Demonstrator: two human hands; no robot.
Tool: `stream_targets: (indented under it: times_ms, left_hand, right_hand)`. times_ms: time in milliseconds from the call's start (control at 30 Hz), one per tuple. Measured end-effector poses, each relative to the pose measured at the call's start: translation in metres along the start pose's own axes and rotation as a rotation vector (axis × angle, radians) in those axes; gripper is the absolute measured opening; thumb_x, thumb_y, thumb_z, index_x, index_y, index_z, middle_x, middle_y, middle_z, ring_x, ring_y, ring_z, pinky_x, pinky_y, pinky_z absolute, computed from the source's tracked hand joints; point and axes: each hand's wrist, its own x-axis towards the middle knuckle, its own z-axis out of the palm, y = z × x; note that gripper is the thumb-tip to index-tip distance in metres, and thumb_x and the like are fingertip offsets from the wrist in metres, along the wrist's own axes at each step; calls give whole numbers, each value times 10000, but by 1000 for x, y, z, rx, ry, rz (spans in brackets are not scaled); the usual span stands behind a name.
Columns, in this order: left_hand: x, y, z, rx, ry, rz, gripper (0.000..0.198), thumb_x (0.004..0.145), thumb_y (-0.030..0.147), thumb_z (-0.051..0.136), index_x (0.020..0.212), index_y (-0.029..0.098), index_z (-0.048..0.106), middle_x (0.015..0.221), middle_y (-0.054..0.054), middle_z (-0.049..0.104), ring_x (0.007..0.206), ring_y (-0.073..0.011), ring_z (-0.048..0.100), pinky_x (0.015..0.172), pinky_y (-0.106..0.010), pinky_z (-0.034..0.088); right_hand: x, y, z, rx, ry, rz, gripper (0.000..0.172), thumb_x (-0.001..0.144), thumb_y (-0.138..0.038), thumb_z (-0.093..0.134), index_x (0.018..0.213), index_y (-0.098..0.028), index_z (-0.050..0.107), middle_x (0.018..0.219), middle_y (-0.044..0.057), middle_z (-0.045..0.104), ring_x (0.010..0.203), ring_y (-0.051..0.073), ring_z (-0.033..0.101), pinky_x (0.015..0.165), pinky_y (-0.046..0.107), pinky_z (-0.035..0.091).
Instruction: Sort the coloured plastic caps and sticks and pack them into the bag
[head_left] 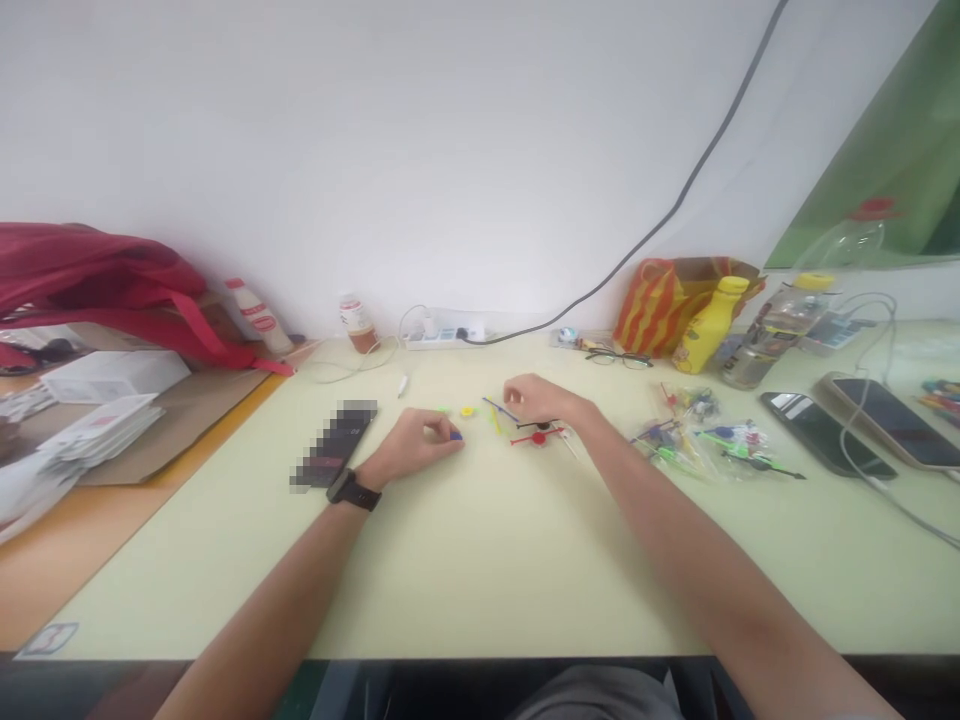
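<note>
My left hand (416,442), with a black watch on its wrist, is closed in a pinch on a small blue plastic piece (455,436) just above the table. To its right, my right hand (531,398) has its fingers curled in and closed; whatever is between them is hidden. By those fingers is a thin blue stick (498,408). Beneath the right wrist lie a red arrow-shaped piece with a round disc (538,438) and a similar black one (529,424). A yellow round piece (468,411) and a yellow-green strip (495,420) lie between the hands.
Bagged coloured pieces (697,435) lie right, near phones (829,435) and a cable. Bottles (709,325), a striped bag (652,305), glasses (619,357) and a power strip (442,338) line the wall. A partly pixelated dark device (341,445) lies left, near white boxes (116,375).
</note>
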Motion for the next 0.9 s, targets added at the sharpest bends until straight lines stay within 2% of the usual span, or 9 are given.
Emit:
stream_targets:
  times_ms: [67,167,233,300,433,533,633,767,900]
  left_hand:
    - [1,-3,-5,85,14,32,154,827,376,753,819,223,751,897,-36,784,857,-213,725,812,-335,579]
    - [2,-8,-12,211,88,83,145,828,403,762,813,260,774,1013,-47,773,964,-242,706,906,-389,558]
    - [3,-10,-14,258,133,95,184,836,425,762,771,253,754,1050,-56,752,981,-244,692,945,-404,542]
    - [3,-11,-14,276,173,82,217,842,460,760,839,243,744,1052,-61,736,950,-235,684,914,-389,549]
    - [3,-9,-6,280,159,29,350,890,498,708,1139,254,731,1117,-73,731,903,-223,693,802,-348,568]
    - [5,-7,1,242,106,32,275,909,463,681,1057,249,770,1186,-85,732,890,-220,717,823,-352,583]
    - [7,-10,6,189,130,19,223,909,421,672,949,224,768,1237,-100,734,909,-230,728,878,-379,586]
    - [8,-18,7,167,149,4,262,933,404,638,1094,230,751,1198,-101,755,936,-242,722,887,-398,583]
    - [6,-16,5,240,217,22,374,926,428,668,1254,252,707,1153,-98,755,1061,-270,687,936,-426,558]
  right_hand:
    - [-7,8,-13,-39,-57,14,98,771,-156,734,863,-187,735,984,83,756,800,187,652,650,253,443]
    - [-17,17,-27,-76,-150,48,120,695,-182,817,788,-212,747,858,47,754,712,181,643,577,256,413]
    - [-20,20,-30,-94,-189,78,129,678,-176,827,771,-216,748,811,37,747,688,180,640,558,257,403]
    - [-20,20,-30,-102,-200,98,115,694,-149,803,764,-215,740,794,34,744,685,180,640,558,258,402]
    - [-17,16,-29,-90,-135,86,109,755,-118,751,793,-208,701,867,51,744,724,182,635,586,264,402]
    - [-14,12,-31,-67,-53,78,93,813,-151,716,834,-205,644,946,73,730,766,186,622,607,267,397]
    - [-13,8,-30,-20,15,72,83,850,-176,664,876,-209,593,982,73,716,791,186,612,621,264,401]
    - [-10,1,-25,77,85,45,92,848,-180,628,908,-208,564,984,61,715,831,185,621,632,255,413]
    - [-4,-9,-13,210,82,-18,118,844,-185,617,935,-208,546,918,31,714,797,167,638,634,243,438]
